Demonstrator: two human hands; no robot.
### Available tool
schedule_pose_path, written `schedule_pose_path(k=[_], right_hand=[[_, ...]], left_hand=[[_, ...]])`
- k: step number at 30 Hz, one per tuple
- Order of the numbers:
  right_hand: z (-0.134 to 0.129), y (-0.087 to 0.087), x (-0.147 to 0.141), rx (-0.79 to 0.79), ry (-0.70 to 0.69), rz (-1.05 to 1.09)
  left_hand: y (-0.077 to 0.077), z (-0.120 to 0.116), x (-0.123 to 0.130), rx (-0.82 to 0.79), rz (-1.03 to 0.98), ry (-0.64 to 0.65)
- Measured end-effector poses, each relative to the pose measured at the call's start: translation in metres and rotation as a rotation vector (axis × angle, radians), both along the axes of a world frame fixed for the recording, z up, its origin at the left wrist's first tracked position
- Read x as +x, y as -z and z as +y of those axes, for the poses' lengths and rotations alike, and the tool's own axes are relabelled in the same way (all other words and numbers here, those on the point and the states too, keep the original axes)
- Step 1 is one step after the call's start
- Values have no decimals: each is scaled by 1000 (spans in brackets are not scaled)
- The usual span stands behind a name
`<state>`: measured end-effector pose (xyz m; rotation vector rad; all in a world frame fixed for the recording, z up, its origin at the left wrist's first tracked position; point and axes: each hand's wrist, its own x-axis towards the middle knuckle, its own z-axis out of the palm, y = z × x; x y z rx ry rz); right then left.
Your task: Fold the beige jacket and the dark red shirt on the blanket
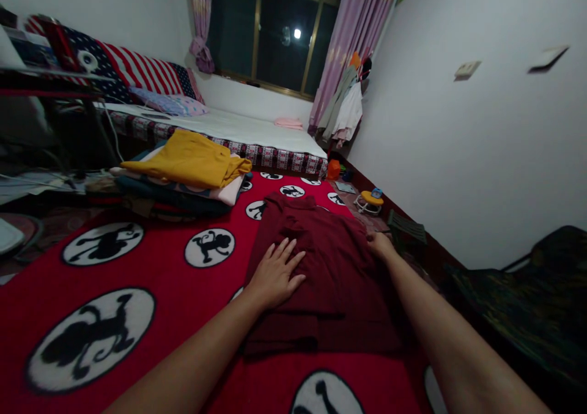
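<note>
A dark red long-sleeved garment, seemingly a high-necked top, lies spread on a red blanket with white circles and black monkey figures. Its left side is folded inward, with a sleeve laid down along the body. My left hand rests flat on that folded part, fingers spread. At the garment's right edge, my right hand has its fingers closed on the cloth. The fingertips of my right hand are small and partly hidden.
A stack of folded clothes with a yellow garment on top sits at the back left. Behind stands a bed under a window. On the right are a small yellow-seated stool, a green stool and a dark patterned cloth.
</note>
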<state>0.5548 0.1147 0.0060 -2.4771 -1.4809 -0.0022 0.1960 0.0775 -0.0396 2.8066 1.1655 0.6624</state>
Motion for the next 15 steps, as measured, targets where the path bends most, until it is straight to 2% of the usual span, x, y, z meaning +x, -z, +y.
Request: schedule_pose_path(k=[5, 8, 11, 15], right_hand=[[-3, -11, 0, 90, 194, -20], [-2, -21, 6, 142, 241, -2], [1, -22, 8, 144, 165, 46], [6, -10, 2, 141, 51, 111]], left_hand=[[-2, -2, 0, -20, -25, 5], [-1, -2, -1, -18, -44, 4], [1, -2, -1, -14, -69, 6], [1, -1, -1, -25, -77, 17]])
